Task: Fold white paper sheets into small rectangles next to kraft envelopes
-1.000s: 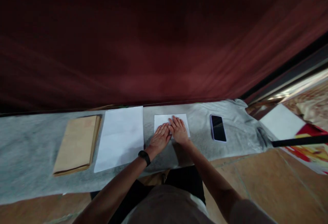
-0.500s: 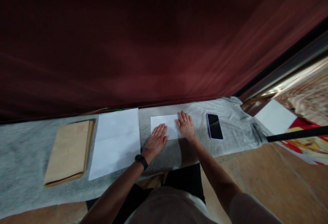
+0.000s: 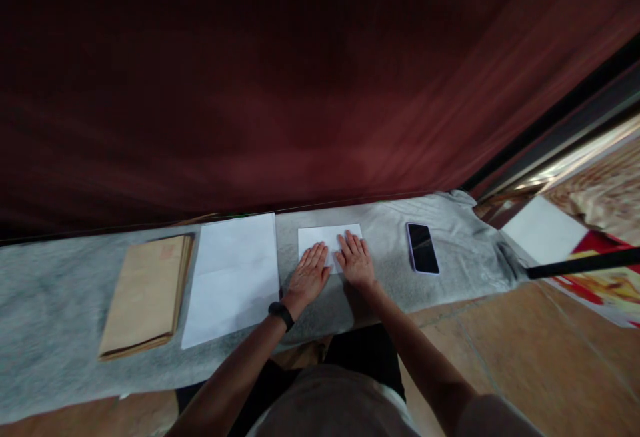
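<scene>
The left hand [image 3: 307,279] lies flat, fingers stretched, and so does the right hand [image 3: 357,262], both on the small white paper [image 3: 328,234], its far edge showing. Leftward, a large sheet [image 3: 233,277] sits just beside; rightward, tabletop [image 3: 389,250] stretches to the phone [image 3: 423,249].

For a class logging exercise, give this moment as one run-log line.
left hand: flat on small white paper | right hand: likewise | left side: large white paper, brown paper stack | right side: phone
</scene>
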The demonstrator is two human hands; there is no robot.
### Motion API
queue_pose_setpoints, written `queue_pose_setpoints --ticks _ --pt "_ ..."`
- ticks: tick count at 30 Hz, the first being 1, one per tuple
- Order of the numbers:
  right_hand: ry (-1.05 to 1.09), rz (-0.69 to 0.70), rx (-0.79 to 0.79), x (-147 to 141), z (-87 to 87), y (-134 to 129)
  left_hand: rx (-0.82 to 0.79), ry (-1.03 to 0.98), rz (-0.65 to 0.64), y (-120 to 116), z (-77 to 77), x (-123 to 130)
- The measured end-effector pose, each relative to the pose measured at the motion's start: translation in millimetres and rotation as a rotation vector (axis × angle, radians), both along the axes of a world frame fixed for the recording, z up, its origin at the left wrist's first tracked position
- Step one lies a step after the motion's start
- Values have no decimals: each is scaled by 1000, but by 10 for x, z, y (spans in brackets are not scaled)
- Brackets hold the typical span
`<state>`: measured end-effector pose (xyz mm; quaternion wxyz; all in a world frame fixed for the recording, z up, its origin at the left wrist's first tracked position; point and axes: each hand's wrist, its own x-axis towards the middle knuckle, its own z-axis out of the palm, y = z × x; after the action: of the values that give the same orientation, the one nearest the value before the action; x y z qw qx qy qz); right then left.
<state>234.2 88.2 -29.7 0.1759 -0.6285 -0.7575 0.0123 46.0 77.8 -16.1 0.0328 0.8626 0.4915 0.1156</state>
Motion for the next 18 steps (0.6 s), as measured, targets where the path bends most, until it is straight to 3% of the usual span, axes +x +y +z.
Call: queue_pose_setpoints --ticks 10,18 --pt "-16 -122 66 261 -23 -105 1 -3 112 -83 -24 -11" --pt "52 -220 58 300 -27 -151 26 -45 234 -282 -75 -13"
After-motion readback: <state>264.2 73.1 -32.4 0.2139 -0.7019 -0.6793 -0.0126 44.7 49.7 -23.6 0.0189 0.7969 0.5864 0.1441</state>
